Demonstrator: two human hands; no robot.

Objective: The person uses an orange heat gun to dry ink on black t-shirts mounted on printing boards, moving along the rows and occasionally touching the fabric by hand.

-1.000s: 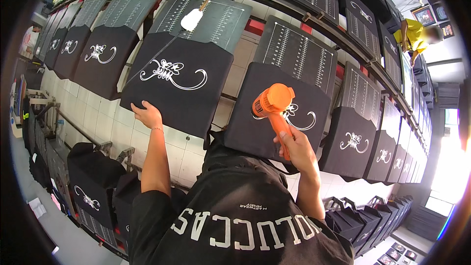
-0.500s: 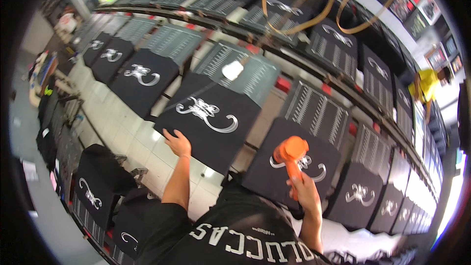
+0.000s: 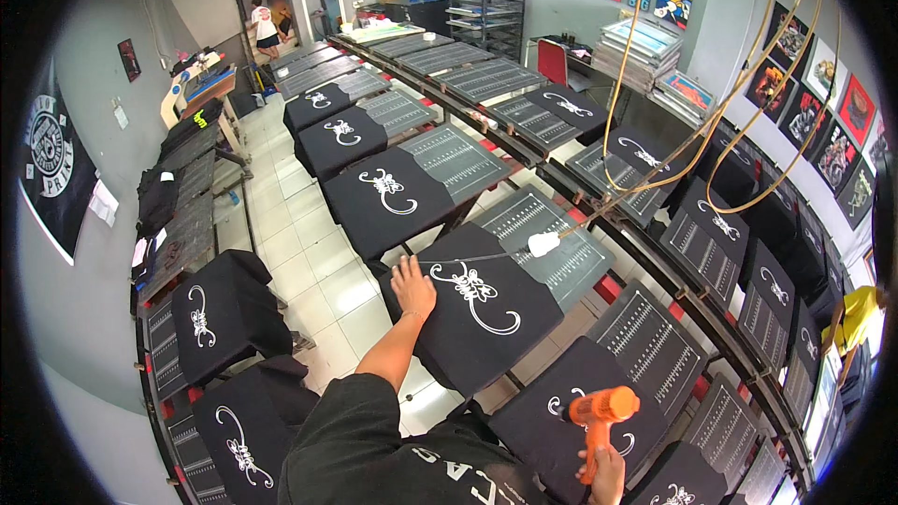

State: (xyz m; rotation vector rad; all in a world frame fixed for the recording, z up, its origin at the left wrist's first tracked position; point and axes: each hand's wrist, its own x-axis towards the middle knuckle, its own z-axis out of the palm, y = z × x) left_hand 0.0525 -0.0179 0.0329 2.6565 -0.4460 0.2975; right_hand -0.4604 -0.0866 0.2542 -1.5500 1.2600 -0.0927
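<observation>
My left hand (image 3: 412, 288) rests with its fingers spread on the near-left edge of a black T-shirt (image 3: 449, 337), which lies flat on a slanted board. A white curled print (image 3: 474, 293) marks this shirt. In my right hand (image 3: 606, 473) is the handle of an orange hair dryer (image 3: 603, 407), its barrel pointing left above another printed black shirt (image 3: 529, 444). A white plug connector (image 3: 543, 243) hangs from a yellowish cable beyond the first shirt. From it a thin dark cord runs left, across the shirt's far part.
Rows of grey printing boards (image 3: 456, 162), several covered with black shirts, stretch away on metal rails. Yellow cables (image 3: 613, 122) loop down from above. Two more shirts on boards (image 3: 234, 327) stand at left. One person (image 3: 265, 23) stands far back; another in yellow (image 3: 856, 323) is at right.
The view has swung toward the far end of the room, so the boards and dryer appear lower and farther right. My left hand stays at the shirt's edge; the dryer stays in my right.
</observation>
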